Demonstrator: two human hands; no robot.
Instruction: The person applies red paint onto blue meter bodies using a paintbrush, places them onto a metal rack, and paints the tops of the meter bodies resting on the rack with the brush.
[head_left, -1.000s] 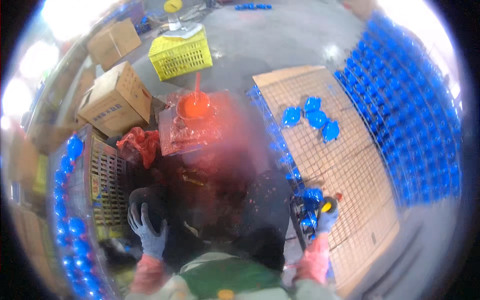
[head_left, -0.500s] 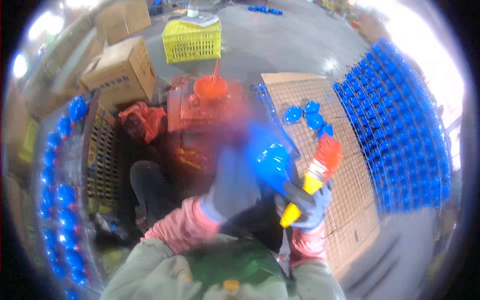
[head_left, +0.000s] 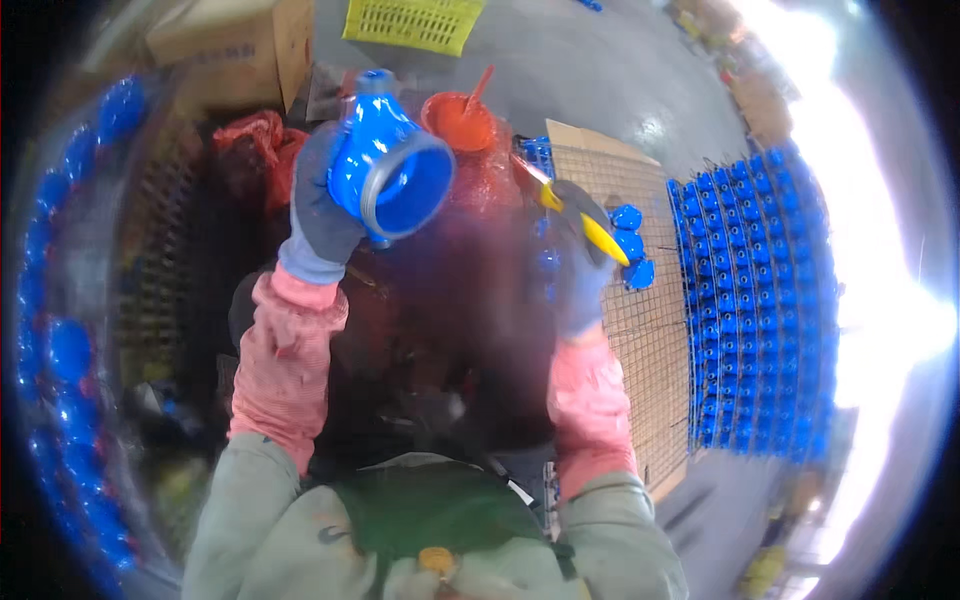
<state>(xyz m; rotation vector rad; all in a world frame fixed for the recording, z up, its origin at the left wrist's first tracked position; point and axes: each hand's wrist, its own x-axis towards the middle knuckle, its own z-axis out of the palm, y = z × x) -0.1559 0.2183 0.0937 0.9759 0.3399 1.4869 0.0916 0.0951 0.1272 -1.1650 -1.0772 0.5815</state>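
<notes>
My left hand (head_left: 320,205), in a grey-blue glove, is closed on a glossy blue housing (head_left: 372,145), lifted in front of me. Its wide round threaded mouth faces toward me and to the right; a narrow neck points away. My gloved right hand (head_left: 578,270) grips a paintbrush by its yellow handle (head_left: 604,243). The brush's red end points away and to the left, beside a red tub (head_left: 455,118) with a stick standing in it. The tub is beyond and between my hands, on a red-smeared stand (head_left: 490,180). Brush and housing are apart.
On the right, a wire rack over cardboard (head_left: 650,350) holds several blue parts (head_left: 628,243), beside dense rows of blue pieces (head_left: 750,310). More blue parts (head_left: 70,350) line the left. A carton (head_left: 230,55), red plastic bag (head_left: 255,140) and yellow crate (head_left: 415,22) lie farther off.
My left hand has carried the blue housing left and away from me, and its open mouth now shows. The right hand moved farther out, the brush swinging to point left. The view has tilted downward.
</notes>
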